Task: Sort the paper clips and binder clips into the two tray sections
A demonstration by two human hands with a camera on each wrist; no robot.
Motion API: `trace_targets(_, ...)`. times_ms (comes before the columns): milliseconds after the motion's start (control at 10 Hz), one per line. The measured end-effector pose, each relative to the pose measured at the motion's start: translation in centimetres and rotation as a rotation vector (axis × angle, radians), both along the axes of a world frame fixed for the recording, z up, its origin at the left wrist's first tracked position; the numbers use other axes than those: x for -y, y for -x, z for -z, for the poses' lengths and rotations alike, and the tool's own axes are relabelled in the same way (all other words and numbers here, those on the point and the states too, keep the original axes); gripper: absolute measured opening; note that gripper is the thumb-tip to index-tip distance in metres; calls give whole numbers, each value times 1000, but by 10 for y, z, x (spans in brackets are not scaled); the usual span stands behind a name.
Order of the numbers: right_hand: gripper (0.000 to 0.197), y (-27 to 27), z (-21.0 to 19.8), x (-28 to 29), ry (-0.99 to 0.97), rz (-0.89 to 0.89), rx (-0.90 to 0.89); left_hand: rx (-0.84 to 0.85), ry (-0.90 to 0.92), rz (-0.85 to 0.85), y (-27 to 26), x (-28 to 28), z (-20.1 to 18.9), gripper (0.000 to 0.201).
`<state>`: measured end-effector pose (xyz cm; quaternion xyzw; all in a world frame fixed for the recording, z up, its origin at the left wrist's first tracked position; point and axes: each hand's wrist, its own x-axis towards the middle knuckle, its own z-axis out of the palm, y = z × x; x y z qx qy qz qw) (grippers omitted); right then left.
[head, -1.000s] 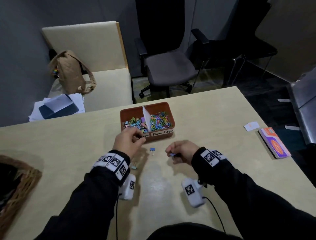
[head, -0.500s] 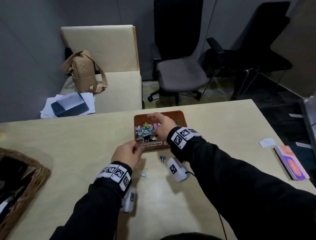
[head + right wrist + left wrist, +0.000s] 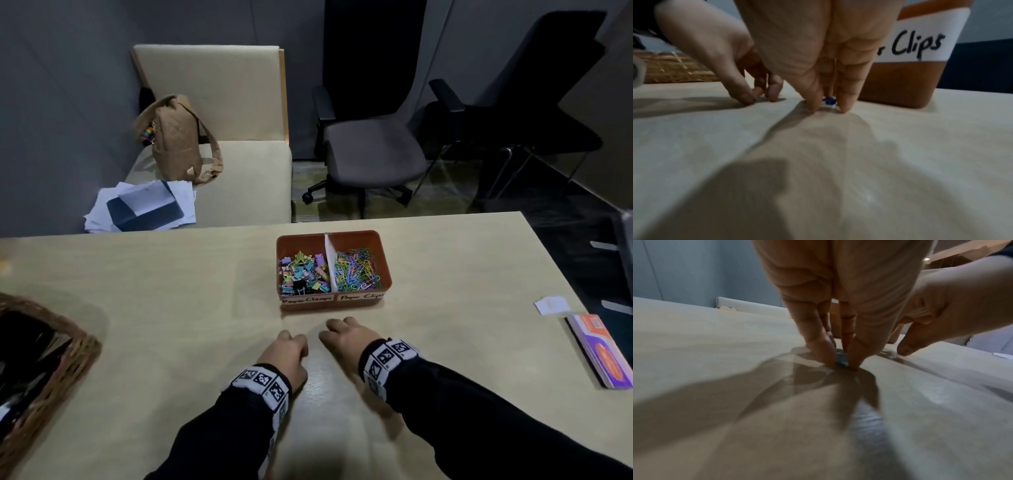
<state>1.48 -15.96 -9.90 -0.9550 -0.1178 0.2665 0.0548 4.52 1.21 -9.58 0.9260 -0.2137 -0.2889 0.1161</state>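
Note:
The brown tray [image 3: 385, 263] stands mid-table with a white divider. Its left section holds coloured binder clips [image 3: 303, 274], its right section coloured paper clips [image 3: 356, 270]. Both hands are on the table just in front of it, fingertips down. My left hand [image 3: 296, 339] pinches a small light blue clip [image 3: 841, 360] against the tabletop between thumb and fingers [image 3: 824, 350]. Beside it, my right hand [image 3: 334, 325] pinches a small blue binder clip [image 3: 829, 100] on the table. In the right wrist view the tray [image 3: 906, 81] is close behind my right fingers [image 3: 846, 97].
A wicker basket [image 3: 51, 370] sits at the table's left edge. An orange and purple booklet [image 3: 599, 353] and a white paper slip [image 3: 551, 305] lie at the right. Beyond the far table edge are a bench with a tan bag [image 3: 178, 140] and office chairs.
My right hand has come back from over the tray to the table. Both hands have come down onto the two loose clips in front of the tray.

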Motion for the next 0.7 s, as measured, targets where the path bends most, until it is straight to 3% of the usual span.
trace_targets(200, 31, 5, 8, -1, -50, 119, 57, 21, 238, -143, -4, 0, -25, 16)
trace_targets(300, 16, 7, -14, -6, -316, 195, 236, 61, 453, -319, -18, -4, -51, 19)
trace_targets(400, 14, -8, -47, -10, -566, 348, 482, 158, 605, -438, -39, -3, -75, 16)
trace_targets(500, 23, -32, -73, -11, -633, 481, 583, 231, 664, -448, -57, 3, -83, 11)
trace_targets(600, 36, -40, -87, -11, -542, 497, 554, 221, 618, -454, -60, 4, -84, 14)
trace_targets(700, 25, -16, -82, 2, -423, 478, 509, 198, 484, -399, -42, -7, -79, 14)
